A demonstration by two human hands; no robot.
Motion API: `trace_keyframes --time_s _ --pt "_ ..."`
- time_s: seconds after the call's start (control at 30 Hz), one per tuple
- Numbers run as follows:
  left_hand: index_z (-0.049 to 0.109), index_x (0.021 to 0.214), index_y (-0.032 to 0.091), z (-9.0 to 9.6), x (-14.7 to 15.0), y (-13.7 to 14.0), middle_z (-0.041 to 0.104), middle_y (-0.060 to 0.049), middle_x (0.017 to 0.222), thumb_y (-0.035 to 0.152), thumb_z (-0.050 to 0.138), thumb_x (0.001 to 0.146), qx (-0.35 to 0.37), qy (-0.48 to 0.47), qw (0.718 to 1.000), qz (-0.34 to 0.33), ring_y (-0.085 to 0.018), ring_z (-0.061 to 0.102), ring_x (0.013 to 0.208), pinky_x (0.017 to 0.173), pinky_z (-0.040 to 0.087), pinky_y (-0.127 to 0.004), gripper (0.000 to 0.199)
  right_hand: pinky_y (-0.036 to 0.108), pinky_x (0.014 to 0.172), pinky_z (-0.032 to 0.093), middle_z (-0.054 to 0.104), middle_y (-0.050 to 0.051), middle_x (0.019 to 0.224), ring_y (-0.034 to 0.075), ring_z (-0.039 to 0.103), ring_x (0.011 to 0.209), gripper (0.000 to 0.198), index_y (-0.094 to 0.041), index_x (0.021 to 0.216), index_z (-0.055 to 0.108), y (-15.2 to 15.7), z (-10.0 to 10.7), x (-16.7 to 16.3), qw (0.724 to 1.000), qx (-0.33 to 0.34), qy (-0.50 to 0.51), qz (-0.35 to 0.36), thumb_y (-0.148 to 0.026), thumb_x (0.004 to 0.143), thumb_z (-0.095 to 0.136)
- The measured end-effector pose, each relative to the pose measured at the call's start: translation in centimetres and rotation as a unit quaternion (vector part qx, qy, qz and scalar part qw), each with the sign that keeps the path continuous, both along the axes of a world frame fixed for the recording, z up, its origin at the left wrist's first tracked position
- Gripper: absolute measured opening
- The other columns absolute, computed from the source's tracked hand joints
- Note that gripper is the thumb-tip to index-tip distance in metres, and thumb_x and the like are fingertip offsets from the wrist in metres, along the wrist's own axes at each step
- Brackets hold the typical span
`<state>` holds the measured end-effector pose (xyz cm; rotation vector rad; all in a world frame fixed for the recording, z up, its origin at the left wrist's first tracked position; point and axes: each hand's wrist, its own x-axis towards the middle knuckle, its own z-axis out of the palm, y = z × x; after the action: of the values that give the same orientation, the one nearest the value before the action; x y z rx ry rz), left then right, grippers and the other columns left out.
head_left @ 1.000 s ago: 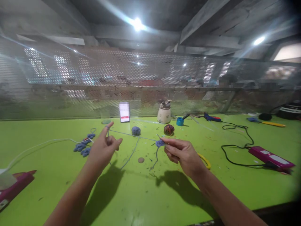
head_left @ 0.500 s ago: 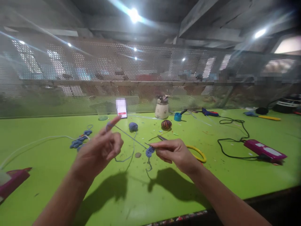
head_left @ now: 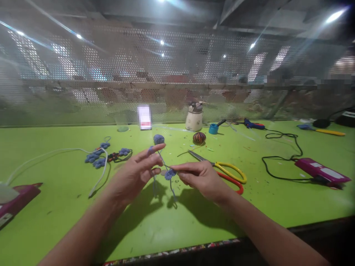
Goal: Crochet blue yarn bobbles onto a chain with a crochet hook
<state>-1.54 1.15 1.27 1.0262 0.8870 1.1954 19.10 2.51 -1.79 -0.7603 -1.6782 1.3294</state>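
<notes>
- Pinching the roundish crochet (head_left: 170,174) above the table (head_left: 144,229): fingertips of the right hand (head_left: 201,179).
- Its tail (head_left: 172,189) points down, nearward.
- Yarn (head_left: 150,150) loops the left hand (head_left: 135,171)'s index; whether it grips, cannot tell.

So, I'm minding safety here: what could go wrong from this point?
The metal scissors with yellow and red handles lie beside the right hand, which might brush them. The thin blue yarn strand between the left hand and the small blue crocheted piece could slip or tangle. The white cord among the blue flower-shaped pieces might snag them.
</notes>
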Motion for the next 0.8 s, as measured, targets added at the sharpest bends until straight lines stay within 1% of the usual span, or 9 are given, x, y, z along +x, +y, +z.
trace_keyframes --time_s 0.03,0.1,0.2,0.33,0.43,0.57,0.7,0.8 --pt "0.067 0.119 0.024 -0.3 0.3 0.0 0.064 0.0 0.086 0.027 0.079 0.071 -0.007 0.006 1.0 -0.014 -0.012 0.058 0.079 0.073 0.045 -0.024 0.049 0.024 0.048 0.024 0.046 -0.003 0.056 0.008 0.035 0.052 0.03 -0.011 0.106 0.076 0.0 0.0 -0.1 1.0 -0.002 -0.003 0.001 -0.022 0.08 0.066" --pt "0.058 0.131 0.021 -0.9 0.7 0.1 0.066 -0.001 0.088 0.021 0.082 0.07 0.0 0.049 0.998 -0.038 -0.013 0.06 0.081 0.075 0.045 -0.025 0.066 0.024 0.047 0.022 0.044 -0.004 0.055 0.008 0.033 0.051 0.031 -0.011 0.107 0.076 -0.1 -0.1 -0.2 1.0 -0.011 -0.01 0.0 -0.022 0.08 0.065" --pt "0.048 0.139 0.014 -1.4 0.9 0.1 0.067 0.0 0.082 0.014 0.082 0.068 0.013 0.088 0.995 -0.042 -0.014 0.062 0.078 0.078 0.046 -0.028 0.078 0.024 0.046 0.021 0.044 -0.004 0.054 0.007 0.032 0.05 0.028 -0.011 0.104 0.077 -0.1 0.0 -0.3 0.999 -0.033 -0.017 -0.001 -0.021 0.08 0.064" --pt "0.046 0.139 0.011 -1.6 1.0 -0.1 0.07 -0.002 0.078 0.012 0.079 0.068 0.013 0.114 0.993 -0.032 -0.015 0.063 0.074 0.078 0.046 -0.031 0.078 0.023 0.045 0.019 0.044 -0.005 0.053 0.007 0.031 0.048 0.026 -0.012 0.101 0.077 -0.2 0.1 -0.5 0.998 -0.067 -0.02 -0.004 -0.021 0.079 0.066" --pt "0.046 0.139 0.012 -1.6 1.0 -0.1 0.07 -0.001 0.073 0.012 0.079 0.068 0.004 0.128 0.991 -0.032 -0.015 0.062 0.071 0.076 0.046 -0.031 0.078 0.023 0.044 0.019 0.045 -0.005 0.052 0.006 0.032 0.047 0.028 -0.012 0.101 0.076 -0.4 0.0 -0.8 0.993 -0.119 -0.012 -0.01 -0.023 0.077 0.069" --pt "0.041 0.143 0.014 -1.7 1.1 -0.2 0.069 0.0 0.072 0.014 0.075 0.07 0.013 0.147 0.988 -0.037 -0.017 0.063 0.073 0.077 0.046 -0.034 0.08 0.023 0.043 0.019 0.047 -0.005 0.051 0.006 0.032 0.045 0.033 -0.013 0.105 0.075 -0.4 -0.4 -1.0 0.983 -0.183 0.004 -0.009 -0.027 0.074 0.072" --pt "0.036 0.146 0.015 -1.9 1.2 -0.1 0.067 -0.001 0.072 0.017 0.072 0.072 0.045 0.201 0.978 -0.028 -0.019 0.062 0.072 0.073 0.046 -0.034 0.082 0.023 0.043 0.018 0.048 -0.005 0.051 0.006 0.031 0.044 0.035 -0.014 0.107 0.075 -0.3 -0.6 -1.1 0.98 -0.199 0.002 -0.007 -0.026 0.075 0.071" --pt "0.036 0.147 0.016 -1.9 1.3 -0.2 0.066 -0.001 0.071 0.02 0.07 0.074 0.071 0.259 0.963 -0.016 -0.02 0.06 0.069 0.067 0.044 -0.032 0.081 0.022 0.042 0.017 0.048 -0.005 0.051 0.005 0.031 0.043 0.031 -0.013 0.106 0.075 -0.2 -0.6 -1.1 0.981 -0.196 -0.003 -0.002 -0.024 0.076 0.071"
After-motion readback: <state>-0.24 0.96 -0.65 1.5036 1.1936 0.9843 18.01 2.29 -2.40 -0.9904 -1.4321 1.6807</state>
